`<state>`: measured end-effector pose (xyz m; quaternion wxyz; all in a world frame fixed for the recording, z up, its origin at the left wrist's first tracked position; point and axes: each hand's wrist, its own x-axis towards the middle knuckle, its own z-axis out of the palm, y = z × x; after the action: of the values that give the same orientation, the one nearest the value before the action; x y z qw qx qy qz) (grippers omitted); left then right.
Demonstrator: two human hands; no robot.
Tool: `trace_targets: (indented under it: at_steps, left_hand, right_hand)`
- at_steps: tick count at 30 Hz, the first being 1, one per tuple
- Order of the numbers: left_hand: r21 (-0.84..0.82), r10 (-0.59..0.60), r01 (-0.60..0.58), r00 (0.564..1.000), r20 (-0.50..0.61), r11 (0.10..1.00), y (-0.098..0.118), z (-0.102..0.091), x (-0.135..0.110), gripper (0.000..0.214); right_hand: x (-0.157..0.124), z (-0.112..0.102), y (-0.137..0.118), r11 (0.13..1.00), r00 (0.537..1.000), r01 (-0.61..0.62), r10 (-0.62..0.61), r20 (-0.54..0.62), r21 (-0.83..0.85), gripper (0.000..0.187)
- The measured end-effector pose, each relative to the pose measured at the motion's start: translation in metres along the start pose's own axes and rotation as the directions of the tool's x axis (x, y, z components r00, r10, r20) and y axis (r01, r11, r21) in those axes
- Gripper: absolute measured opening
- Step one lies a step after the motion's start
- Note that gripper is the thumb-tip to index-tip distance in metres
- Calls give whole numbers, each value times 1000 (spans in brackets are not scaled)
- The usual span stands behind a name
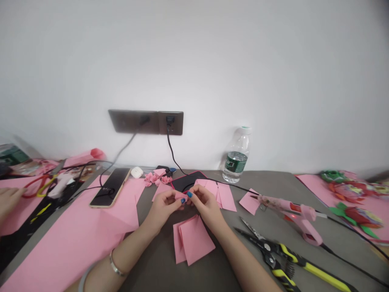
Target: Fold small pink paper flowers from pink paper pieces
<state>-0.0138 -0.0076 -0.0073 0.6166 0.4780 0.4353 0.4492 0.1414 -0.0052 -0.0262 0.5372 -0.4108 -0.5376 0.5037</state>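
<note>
Between my fingertips is a small piece of pink paper [180, 195], partly hidden by the fingers. My left hand [165, 207] pinches its left side, thumb against fingers. From the right, my right hand [205, 202] closes on the same piece, its thumb near the other thumb. Just below the hands lie a few overlapping pink paper squares [197, 242]. More pink squares [226, 196] rest behind the right hand, partly over a dark red-edged pad [188, 180]. Small folded pink paper pieces [158, 177] sit in a heap behind the left hand.
Right: a pink glue gun [299, 217] with its cable, yellow-black shears [279, 255] with blades apart, and paper flowers [358, 215]. A water bottle [236, 156] stands by the wall. Left: a phone [112, 188] on large pink paper [69, 247], and another person's hand [10, 200].
</note>
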Motion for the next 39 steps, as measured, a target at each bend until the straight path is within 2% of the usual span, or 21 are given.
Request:
trace_targets:
  at_steps: [13, 27, 31, 39]
  left_hand:
    - [-10, -16, 16, 999, 34, 1000, -7, -5, 4, 28]
    - [25, 14, -14, 1000, 11, 1000, -10, -5, 5, 24]
    - [76, 33, -34, 999, 21, 997, -11, -5, 5, 20]
    - [33, 1, -2, 999, 33, 999, -7, -5, 3, 21]
  right_hand:
    - [3, -3, 6, 990, 995, -96, 98, -20, 101, 41]
    - [2, -3, 3, 995, 997, -73, 73, 12, 66, 35]
    - [3, -2, 3, 993, 994, -108, 107, 5, 40, 35]
    - [3, -4, 5, 990, 994, -108, 107, 14, 93, 35]
